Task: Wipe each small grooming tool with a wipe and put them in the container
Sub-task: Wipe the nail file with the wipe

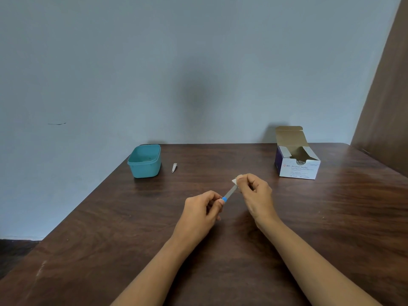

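a slim nail file (229, 193) is held in the air over the middle of the dark wooden table (110, 239), slanting up and away to the right, with a blue band at its near end. bare tabletop lies on every side of it, and the nearest objects stand well apart toward the far edge.

the left hand (202, 212) pinches the file's near end, its fingers curled in tight with the thumb and forefinger closing right at the blue band. the right hand (256, 195) has its fingers bent and narrow, pinching a small white wipe (234, 180) folded round the file's far tip. so the file runs from one pinch to the other, with its grey middle showing between the two hands. both forearms come in from the near edge.

far to the left, near where the table's left edge meets the back edge, stands an open teal container (145, 171). a small metal nail clipper (174, 167) lies flat just to its right, not touching it. at the far right, an open box of alcohol swabs (298, 166) stands with its flap up against the blue-grey wall (176, 62). a brown panel (384, 107) rises beyond the table's right edge.
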Available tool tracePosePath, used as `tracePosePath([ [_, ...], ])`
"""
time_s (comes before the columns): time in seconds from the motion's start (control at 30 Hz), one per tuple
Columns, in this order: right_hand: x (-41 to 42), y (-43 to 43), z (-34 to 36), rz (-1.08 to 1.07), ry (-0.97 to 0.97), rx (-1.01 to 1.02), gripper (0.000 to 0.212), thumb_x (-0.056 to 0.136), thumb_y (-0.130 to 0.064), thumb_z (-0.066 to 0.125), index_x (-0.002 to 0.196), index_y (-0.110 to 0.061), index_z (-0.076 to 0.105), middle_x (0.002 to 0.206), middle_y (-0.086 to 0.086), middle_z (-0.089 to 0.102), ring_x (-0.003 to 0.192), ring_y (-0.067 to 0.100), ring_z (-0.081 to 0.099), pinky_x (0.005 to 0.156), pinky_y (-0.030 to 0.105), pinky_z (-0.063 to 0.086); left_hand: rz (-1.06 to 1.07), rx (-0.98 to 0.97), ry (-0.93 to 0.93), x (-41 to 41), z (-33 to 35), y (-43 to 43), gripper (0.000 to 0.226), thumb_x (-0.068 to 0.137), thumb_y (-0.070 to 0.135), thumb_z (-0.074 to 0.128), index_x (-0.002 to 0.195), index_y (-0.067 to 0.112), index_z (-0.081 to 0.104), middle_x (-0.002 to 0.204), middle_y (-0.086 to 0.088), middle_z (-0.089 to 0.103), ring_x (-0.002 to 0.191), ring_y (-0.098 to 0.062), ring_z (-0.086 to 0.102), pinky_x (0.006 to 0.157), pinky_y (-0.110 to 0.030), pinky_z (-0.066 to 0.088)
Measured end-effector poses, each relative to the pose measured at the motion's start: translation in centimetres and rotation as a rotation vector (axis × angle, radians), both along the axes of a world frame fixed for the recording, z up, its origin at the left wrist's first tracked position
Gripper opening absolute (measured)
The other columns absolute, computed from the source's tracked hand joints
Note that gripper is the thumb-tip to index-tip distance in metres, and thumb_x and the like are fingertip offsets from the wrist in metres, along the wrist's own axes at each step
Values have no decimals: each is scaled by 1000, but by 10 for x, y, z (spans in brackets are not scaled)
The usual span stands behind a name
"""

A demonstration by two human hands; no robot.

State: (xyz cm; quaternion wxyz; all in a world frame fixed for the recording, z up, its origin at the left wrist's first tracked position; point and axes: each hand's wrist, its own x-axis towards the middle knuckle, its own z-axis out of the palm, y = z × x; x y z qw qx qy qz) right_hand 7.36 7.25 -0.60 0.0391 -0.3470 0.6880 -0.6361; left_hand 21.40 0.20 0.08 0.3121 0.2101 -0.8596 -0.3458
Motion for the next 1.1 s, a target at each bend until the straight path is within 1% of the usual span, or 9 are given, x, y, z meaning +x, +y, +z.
tracePosePath([
  [0.1, 1, -1, 2, 66, -186, -64, 17, 94, -17, 57, 80, -14, 68, 82, 1, 69, 81, 6, 61, 70, 14, 45, 35, 19, 23, 1, 0, -1, 15, 95, 20, 56, 89, 11, 67, 74, 2, 67, 60, -1, 62, 61, -11, 49],
  [0.2, 3, -1, 6, 119, -321, -78, 11, 92, -15, 60, 94, -9, 69, 86, 1, 69, 77, 4, 59, 67, 13, 42, 38, 42, 19, 1, 1, -1, 15, 94, 19, 56, 91, 11, 68, 74, 3, 67, 60, 1, 61, 59, -9, 46],
  [0.3, 1, 0, 5, 97, -328, -89, 12, 91, -16, 61, 90, -9, 71, 82, 0, 67, 74, 3, 56, 66, 15, 42, 10, 77, -24, 0, 2, -1, 13, 94, 19, 56, 97, 16, 69, 74, 7, 67, 63, 2, 62, 60, -9, 48],
  [0.5, 0, 0, 1, -20, -123, -1, 31, 96, -26, 52, 76, -8, 67, 65, 0, 54, 63, 7, 47, 58, 19, 39, -23, 173, -45, 0, 1, 0, 13, 93, 18, 58, 96, 16, 70, 79, 1, 71, 68, -4, 66, 64, -17, 55],
  [0.67, -5, 2, 5, -24, -251, -174, 12, 91, -17, 62, 82, -19, 70, 73, -6, 67, 72, 7, 60, 66, 17, 46, 36, 316, 54, 0, 4, 0, 14, 93, 12, 57, 92, 11, 71, 74, -2, 70, 58, -1, 62, 54, -15, 51],
  [0.8, -4, 9, 9, -66, -26, -274, 4, 87, -20, 67, 85, -22, 66, 72, -5, 70, 66, 16, 63, 59, 27, 47, 108, 389, 130, 2, 6, -1, 11, 91, 12, 62, 91, 8, 72, 76, -7, 71, 57, -3, 65, 53, -14, 52],
  [0.9, 5, 9, 11, 9, 194, -238, 4, 87, -19, 68, 83, -19, 69, 65, -13, 65, 56, 6, 53, 52, 23, 43, 127, 379, 155, 3, 6, -1, 7, 89, 13, 65, 88, 12, 72, 74, -5, 72, 60, -6, 68, 55, -13, 52],
  [1.0, 13, 6, 6, 96, 460, -136, 5, 86, -17, 69, 85, -14, 72, 69, -9, 66, 58, 12, 59, 53, 26, 48, 136, 307, 153, 4, 6, -1, 5, 86, 14, 67, 86, 18, 71, 70, -1, 71, 64, -7, 69, 58, -14, 54],
  [1.1, 13, 2, 0, 118, 562, -97, 7, 85, -19, 68, 85, -13, 72, 73, -6, 67, 60, 13, 59, 55, 26, 48, 127, 178, 119, 6, 5, 0, 11, 86, 14, 68, 88, 24, 70, 71, 4, 71, 67, -3, 68, 64, -15, 56],
])
